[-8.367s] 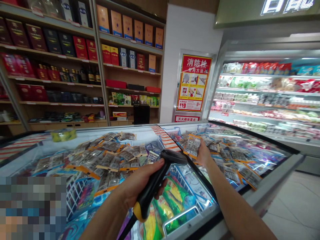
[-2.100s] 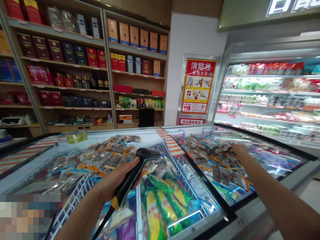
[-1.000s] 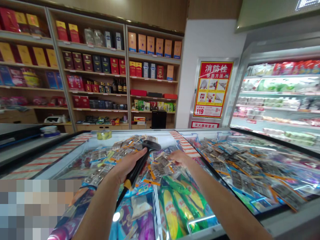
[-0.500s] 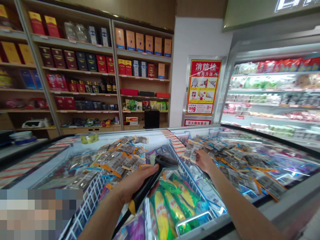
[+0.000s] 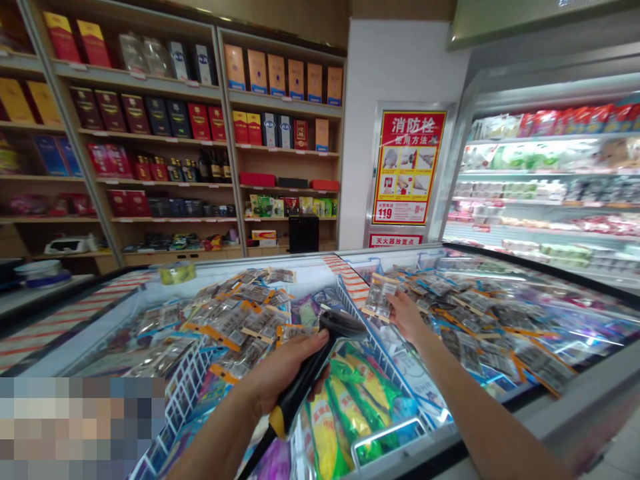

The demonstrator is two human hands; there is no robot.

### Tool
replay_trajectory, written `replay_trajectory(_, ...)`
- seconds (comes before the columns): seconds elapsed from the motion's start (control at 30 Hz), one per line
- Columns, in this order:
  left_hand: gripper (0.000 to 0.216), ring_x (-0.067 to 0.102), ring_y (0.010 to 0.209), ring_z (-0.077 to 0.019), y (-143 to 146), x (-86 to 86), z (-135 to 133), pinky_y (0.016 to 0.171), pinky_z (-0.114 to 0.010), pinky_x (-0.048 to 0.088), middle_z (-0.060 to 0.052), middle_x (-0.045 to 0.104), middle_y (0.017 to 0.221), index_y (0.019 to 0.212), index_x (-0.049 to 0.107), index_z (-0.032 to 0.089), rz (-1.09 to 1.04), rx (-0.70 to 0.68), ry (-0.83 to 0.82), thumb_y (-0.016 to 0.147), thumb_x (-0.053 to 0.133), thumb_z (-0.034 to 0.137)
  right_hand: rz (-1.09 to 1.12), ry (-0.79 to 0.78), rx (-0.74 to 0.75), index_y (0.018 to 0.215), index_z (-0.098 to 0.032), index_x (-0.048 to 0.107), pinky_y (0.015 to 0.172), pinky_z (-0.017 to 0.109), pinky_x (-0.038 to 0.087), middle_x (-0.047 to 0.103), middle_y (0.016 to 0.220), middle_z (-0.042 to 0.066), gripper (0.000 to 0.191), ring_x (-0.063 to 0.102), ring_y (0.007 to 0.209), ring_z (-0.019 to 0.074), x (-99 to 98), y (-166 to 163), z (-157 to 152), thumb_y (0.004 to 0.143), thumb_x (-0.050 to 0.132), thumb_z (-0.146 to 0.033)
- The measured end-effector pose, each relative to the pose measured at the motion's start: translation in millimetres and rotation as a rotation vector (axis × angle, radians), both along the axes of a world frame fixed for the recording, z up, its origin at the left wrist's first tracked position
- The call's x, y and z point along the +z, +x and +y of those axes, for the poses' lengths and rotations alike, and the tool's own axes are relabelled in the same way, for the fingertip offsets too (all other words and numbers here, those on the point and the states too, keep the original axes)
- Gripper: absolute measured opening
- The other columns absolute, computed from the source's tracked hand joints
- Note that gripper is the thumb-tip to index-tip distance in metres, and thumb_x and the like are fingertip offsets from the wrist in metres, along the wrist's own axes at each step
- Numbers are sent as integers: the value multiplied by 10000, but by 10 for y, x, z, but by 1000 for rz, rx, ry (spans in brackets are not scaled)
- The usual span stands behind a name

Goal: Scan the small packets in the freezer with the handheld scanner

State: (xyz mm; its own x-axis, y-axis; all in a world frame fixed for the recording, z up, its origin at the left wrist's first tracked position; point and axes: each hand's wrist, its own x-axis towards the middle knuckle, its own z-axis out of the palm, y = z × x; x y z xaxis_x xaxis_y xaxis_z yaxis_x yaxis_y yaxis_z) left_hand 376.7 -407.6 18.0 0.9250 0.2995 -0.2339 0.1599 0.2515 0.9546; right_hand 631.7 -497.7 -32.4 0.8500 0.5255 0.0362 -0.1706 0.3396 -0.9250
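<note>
My left hand is wrapped round the black handle of a barcode scanner, its head tilted up toward the right and its cord trailing down. In my right hand a small clear food packet is pinched by its right edge. The packet stands a little in front of the scanner head, apart from it. Just right of my right hand lies a spread of similar packets on the freezer's glass. Another heap of packets lies to the left, beyond my left hand.
Below my hands, a white wire basket in the chest freezer holds green-and-yellow corn packs. A roll of tape sits on the far left rim. Shelves of boxes stand behind, and a lit fridge is at the right.
The scanner and my left hand have shifted slightly right, nearer the held packet. My right hand and the packet have moved slightly left and up.
</note>
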Motion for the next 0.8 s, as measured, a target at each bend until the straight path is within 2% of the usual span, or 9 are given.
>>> replay_trajectory(0.27, 418, 487, 394, -76, 34, -25, -28, 381, -180, 341, 3, 555, 521, 664, 520, 141, -23, -25, 18, 678, 565, 556, 16, 7, -18, 803, -217, 498, 606, 292, 509, 642, 637, -25, 189, 639, 691, 185, 72, -72, -3, 624, 557, -201)
replay_trajectory(0.57, 420, 483, 423, -72, 64, -45, -68, 413, -187, 354, 15, 548, 541, 693, 513, 147, -78, 27, 54, 672, 567, 563, -24, -12, -51, 829, -223, 476, 544, 268, 493, 614, 595, -49, 225, 618, 610, 159, 60, -78, 19, 615, 544, -214)
replay_trajectory(0.8, 386, 468, 415, -60, 112, -155, -118, 413, -184, 337, 26, 524, 540, 678, 483, 144, -43, -10, 84, 701, 561, 521, -19, -35, -77, 827, -210, 487, 496, 252, 473, 606, 588, -51, 201, 592, 543, 140, 107, -116, 3, 631, 530, -204)
